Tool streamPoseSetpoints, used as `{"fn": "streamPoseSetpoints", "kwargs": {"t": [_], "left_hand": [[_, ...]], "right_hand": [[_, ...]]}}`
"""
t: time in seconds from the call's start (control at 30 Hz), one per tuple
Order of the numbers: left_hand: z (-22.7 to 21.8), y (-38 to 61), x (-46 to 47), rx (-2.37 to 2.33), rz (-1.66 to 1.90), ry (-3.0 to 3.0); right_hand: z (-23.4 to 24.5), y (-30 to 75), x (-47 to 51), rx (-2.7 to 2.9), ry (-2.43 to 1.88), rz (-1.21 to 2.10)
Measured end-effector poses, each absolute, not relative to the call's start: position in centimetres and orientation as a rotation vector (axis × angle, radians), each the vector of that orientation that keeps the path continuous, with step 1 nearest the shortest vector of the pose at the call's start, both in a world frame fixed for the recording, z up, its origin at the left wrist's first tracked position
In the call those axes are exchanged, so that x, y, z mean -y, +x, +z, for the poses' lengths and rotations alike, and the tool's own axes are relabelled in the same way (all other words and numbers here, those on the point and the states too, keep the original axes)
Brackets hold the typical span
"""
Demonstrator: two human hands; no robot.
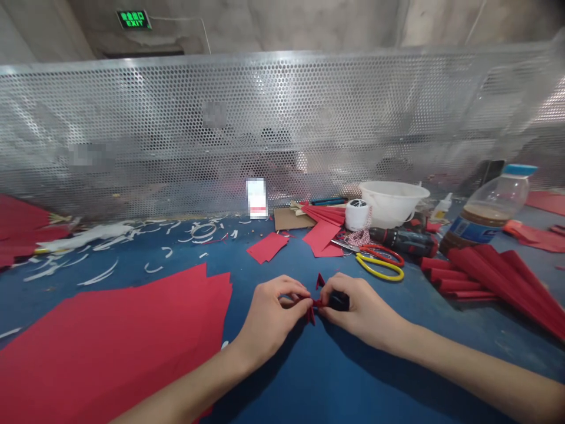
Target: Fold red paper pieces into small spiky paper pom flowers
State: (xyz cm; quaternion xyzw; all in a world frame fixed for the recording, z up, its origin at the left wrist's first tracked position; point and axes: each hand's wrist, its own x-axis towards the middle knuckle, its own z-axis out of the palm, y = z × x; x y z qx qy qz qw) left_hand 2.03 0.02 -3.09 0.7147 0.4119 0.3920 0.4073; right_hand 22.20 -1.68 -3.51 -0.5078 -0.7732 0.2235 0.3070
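Small folded piece of red paper (314, 301) sits between the two hands, held just above the blue tabletop (309, 377), with pointed ends sticking up and down. Left hand (269, 318) pinches its left side between thumb and fingertips. Right hand (362, 303) pinches the right side, its fingers curled over a small black object (339, 301); what this object is cannot be told, as the fingers partly cover it. Both hands are closed and close together, neither spread.

Handling: paper looks light and thin, and is likely to crease or tear easily at the points. Best grip is probably at the folded middle, where the layers are thickest.

Left of the left hand: large stack of red paper sheets (110, 341), with white paper scraps (101, 253) beyond it. Ahead of the hands: loose red paper rectangles (267, 247) and a piece of cardboard (289, 219). Ahead and to the right: scissors with red and yellow handles (379, 262), a cordless drill (404, 241), a spool of twine (356, 215) and a white bowl (392, 203). Farther right: folded red paper fans (498, 282) and a plastic bottle (489, 212) holding brown liquid. Perforated metal screen (265, 129) runs along the far edge.
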Motion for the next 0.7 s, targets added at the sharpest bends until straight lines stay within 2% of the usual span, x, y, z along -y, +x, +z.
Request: {"fn": "streamPoseSetpoints", "kwargs": {"t": [0.27, 0.7], "left_hand": [[-2.7, 2.2, 0.0, -1.048, 0.982, 2.031], [-3.2, 2.0, 0.1, -0.924, 0.889, 2.472]], "right_hand": [[-1.7, 23.0, 1.6, 2.282, -1.276, 0.517], [-2.7, 23.0, 1.8, 2.283, -1.327, 0.393]]}}
